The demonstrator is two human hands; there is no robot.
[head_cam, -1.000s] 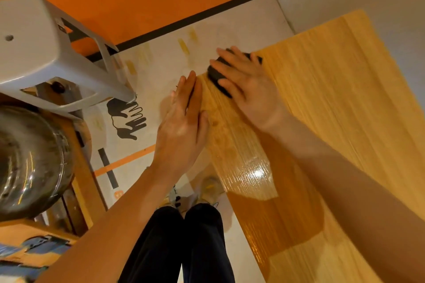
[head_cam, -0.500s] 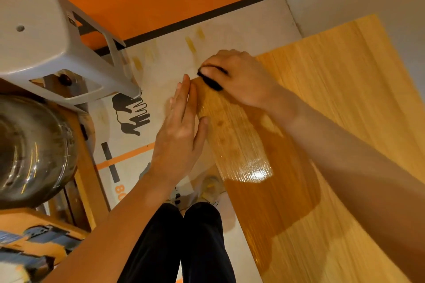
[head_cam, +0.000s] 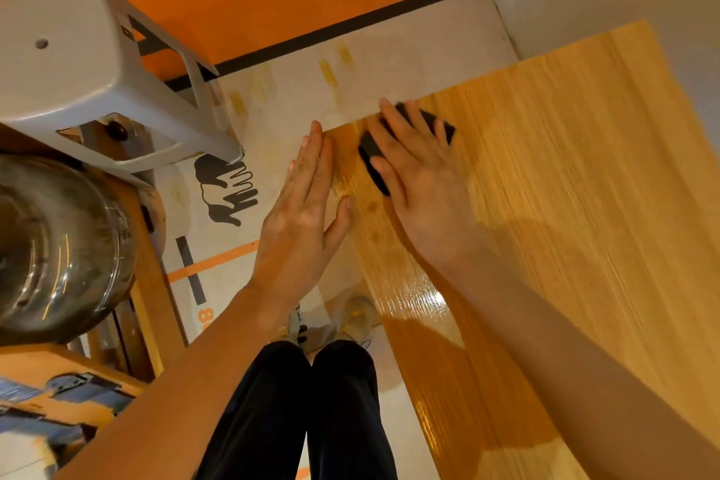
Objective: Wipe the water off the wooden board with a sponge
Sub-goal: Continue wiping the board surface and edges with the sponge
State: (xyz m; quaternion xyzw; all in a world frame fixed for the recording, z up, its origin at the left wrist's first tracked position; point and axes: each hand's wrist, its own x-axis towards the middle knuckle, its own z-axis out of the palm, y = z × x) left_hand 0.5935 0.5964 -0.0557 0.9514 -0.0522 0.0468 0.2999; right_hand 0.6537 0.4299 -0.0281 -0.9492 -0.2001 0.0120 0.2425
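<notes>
A long wooden board [head_cam: 565, 207] runs from the lower middle to the upper right. Its left strip is dark and glossy with water. A dark sponge [head_cam: 374, 156] lies flat near the board's far left corner. My right hand [head_cam: 420, 183] presses on the sponge with straight, spread fingers; most of the sponge is hidden under it. My left hand [head_cam: 300, 222] lies flat with straight fingers along the board's left edge, thumb on the wet wood.
A grey plastic stool [head_cam: 89, 74] stands at the upper left. Below it sits a large clear water jug [head_cam: 54, 242] on a wooden frame. My dark-trousered legs [head_cam: 304, 409] stand on the white and orange floor beside the board's left edge.
My right hand, curled round the sponge at the board's corner half a second ago, has flattened out and slid the sponge right onto the board. The left hand has stayed at the edge.
</notes>
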